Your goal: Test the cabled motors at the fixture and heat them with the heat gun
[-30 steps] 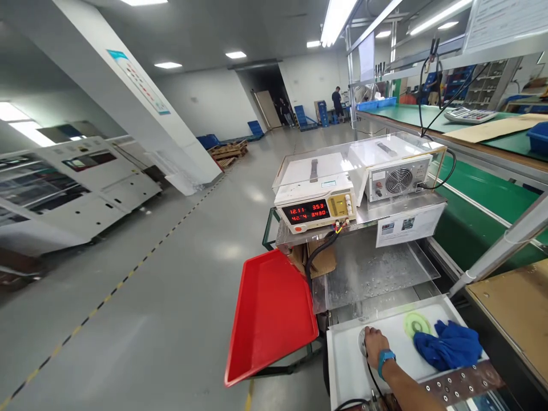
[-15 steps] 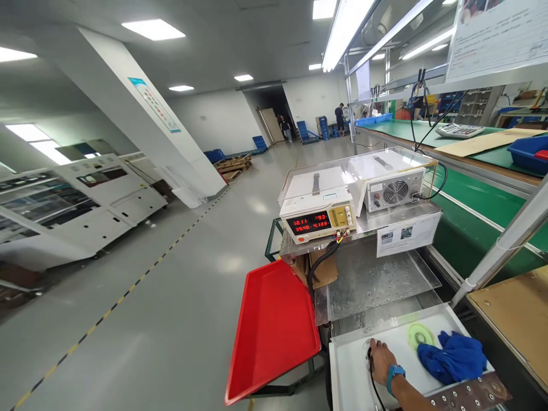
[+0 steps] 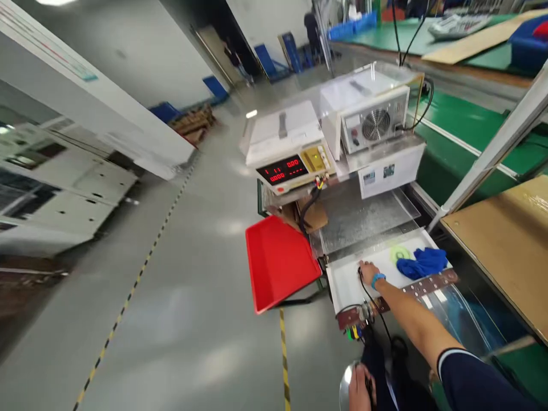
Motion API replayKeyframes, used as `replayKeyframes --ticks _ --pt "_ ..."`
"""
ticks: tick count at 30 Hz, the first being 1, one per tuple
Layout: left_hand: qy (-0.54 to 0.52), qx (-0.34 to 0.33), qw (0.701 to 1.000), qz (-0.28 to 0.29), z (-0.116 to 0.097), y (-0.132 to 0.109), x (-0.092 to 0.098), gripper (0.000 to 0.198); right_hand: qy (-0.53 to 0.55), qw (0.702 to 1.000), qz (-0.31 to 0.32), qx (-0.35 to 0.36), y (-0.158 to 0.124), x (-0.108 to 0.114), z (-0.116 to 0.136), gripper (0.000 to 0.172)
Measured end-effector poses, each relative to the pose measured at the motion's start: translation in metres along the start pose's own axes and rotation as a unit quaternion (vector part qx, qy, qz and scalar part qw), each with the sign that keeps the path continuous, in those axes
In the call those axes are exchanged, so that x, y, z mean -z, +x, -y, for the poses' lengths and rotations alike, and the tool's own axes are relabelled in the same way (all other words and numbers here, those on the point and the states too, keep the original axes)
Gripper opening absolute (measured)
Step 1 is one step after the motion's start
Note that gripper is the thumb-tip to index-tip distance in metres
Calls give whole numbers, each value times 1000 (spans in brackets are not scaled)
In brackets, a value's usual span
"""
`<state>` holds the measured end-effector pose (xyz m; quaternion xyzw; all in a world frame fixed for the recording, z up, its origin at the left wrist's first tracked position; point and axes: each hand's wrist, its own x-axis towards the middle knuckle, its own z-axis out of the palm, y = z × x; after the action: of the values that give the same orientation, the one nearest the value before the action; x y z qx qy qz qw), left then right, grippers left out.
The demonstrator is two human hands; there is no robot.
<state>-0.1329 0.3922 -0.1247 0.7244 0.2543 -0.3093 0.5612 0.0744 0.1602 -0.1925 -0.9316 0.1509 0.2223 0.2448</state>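
Note:
My right hand [image 3: 367, 272], with a blue wristband, reaches out onto the white tray [image 3: 345, 285]. Its fingers curl down over something small that I cannot make out, and a black cable [image 3: 373, 305] runs back from under it. At the bottom edge my left hand [image 3: 358, 389] is closed round a shiny silver round part [image 3: 346, 383]. On the tray's far end lie a pale green disc [image 3: 399, 253] and a crumpled blue cloth [image 3: 422, 262]. A brown perforated strip [image 3: 422, 286] lines the tray's near edge.
A tilted red tray [image 3: 278, 260] stands left of the white one. Behind it are a power supply with red digits [image 3: 287, 168] and a fan-fronted unit [image 3: 371, 121] on a shelf. A green conveyor [image 3: 462, 131] and a cardboard-topped bench [image 3: 505, 228] lie to the right. People stand far off.
The view has pulled back and tilted down, bringing my left hand and the silver part into sight. The power supply digits have dropped to zeros. My right hand stays on the white tray.

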Motion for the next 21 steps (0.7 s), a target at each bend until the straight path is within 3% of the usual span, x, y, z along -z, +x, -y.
replayKeyframes --ticks 3,9,14,21 --pt "7 -1 999 47 8 8 -22 80 -10 1000 4 -4 7 -11 -6 45" --pt "28 -30 997 61 -3 55 -62 75 -29 1000 -2 -2 7 -10 -6 42" --pt "28 -34 998 55 4 58 -70 71 -37 999 -7 5 5 -10 -9 43" --pt "40 -37 998 31 1 57 -65 60 -35 999 -8 3 7 -13 -11 43"
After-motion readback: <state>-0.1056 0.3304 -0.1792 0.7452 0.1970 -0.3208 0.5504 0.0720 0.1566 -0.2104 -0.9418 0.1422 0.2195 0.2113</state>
